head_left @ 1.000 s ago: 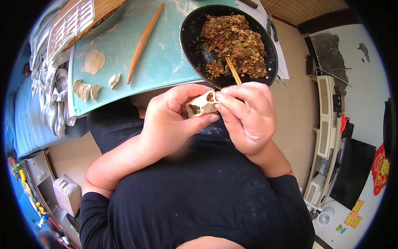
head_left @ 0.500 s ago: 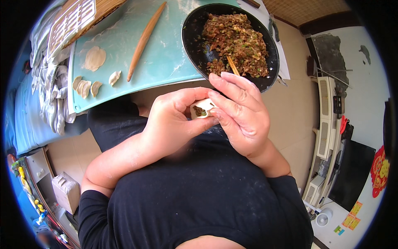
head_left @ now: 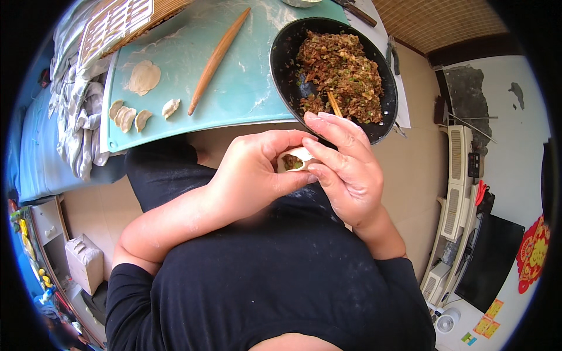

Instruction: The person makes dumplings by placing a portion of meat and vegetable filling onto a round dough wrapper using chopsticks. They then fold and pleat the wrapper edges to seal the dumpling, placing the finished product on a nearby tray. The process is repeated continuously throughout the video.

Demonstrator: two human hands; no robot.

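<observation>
Between my two hands, in front of my chest, is a half-folded dumpling (head_left: 300, 155), its left end gaping on brown and green filling. My left hand (head_left: 257, 161) pinches it with thumb and fingers at the open end. My right hand (head_left: 346, 164) presses its other end between thumb and index finger, the other fingers stretched away. Just beyond the hands is a black pan (head_left: 281, 70) of chopped filling (head_left: 345, 73), with chopsticks (head_left: 333, 104) stuck in it. On the green board (head_left: 164, 108) lie several folded dumplings (head_left: 125, 119) and another one (head_left: 171, 109) set apart.
A wooden rolling pin (head_left: 218, 61) and a stack of round wrappers (head_left: 144, 77) lie on the board. At the far left a white plastic rack (head_left: 117, 26) rests over crumpled cloth (head_left: 76, 123). A dark-handled tool (head_left: 358, 13) lies beyond the pan.
The view has shifted, so the board and pan sit slightly lower and further right. Both hands keep their hold on the dumpling, whose left end still gapes.
</observation>
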